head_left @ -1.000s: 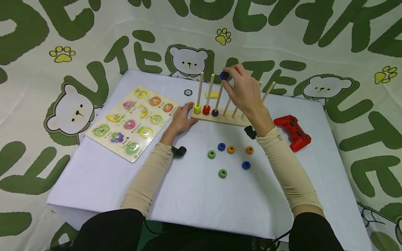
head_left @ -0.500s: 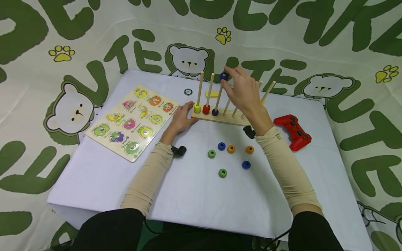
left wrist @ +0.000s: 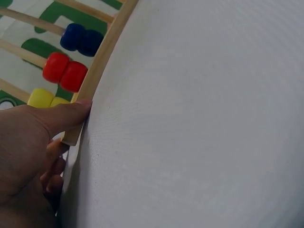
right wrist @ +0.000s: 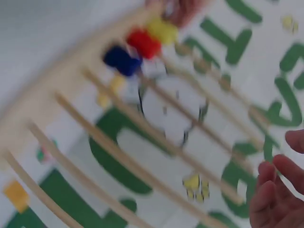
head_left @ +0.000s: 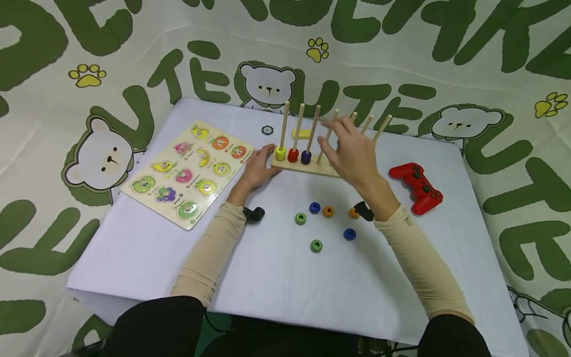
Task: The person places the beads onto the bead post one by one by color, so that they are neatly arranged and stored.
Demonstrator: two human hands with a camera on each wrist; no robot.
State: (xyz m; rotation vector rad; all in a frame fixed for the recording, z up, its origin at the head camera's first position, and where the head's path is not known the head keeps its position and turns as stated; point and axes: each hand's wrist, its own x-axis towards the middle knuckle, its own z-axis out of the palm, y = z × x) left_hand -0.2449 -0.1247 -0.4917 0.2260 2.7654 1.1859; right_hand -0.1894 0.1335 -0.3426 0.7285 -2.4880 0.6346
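Observation:
A wooden peg rack (head_left: pixel 312 168) stands at the back of the white table, with several upright pegs. Its first three pegs carry yellow beads (head_left: pixel 280 153), red beads (head_left: pixel 293 155) and blue beads (head_left: pixel 306 157) at the bottom. My left hand (head_left: pixel 260 163) grips the rack's left end; in the left wrist view the thumb (left wrist: pixel 71 114) presses the base (left wrist: pixel 102 61). My right hand (head_left: pixel 341 139) hovers empty and blurred before the middle pegs, fingers (right wrist: pixel 275 190) spread. Loose rings lie nearer me: green ring (head_left: pixel 301 218), blue ring (head_left: pixel 314 208), orange ring (head_left: pixel 328 211).
More rings lie at the blue ring (head_left: pixel 350 234) and green ring (head_left: pixel 316 246). A fruit puzzle board (head_left: pixel 187 171) sits left, a red game controller (head_left: pixel 417 187) right. A yellow block (head_left: pixel 302 134) and a small disc (head_left: pixel 267 131) lie behind the rack.
My right hand let go of the blue ring at the top of the third peg; the ring dropped to the bottom. The hand drew back and down. The left hand stayed put.

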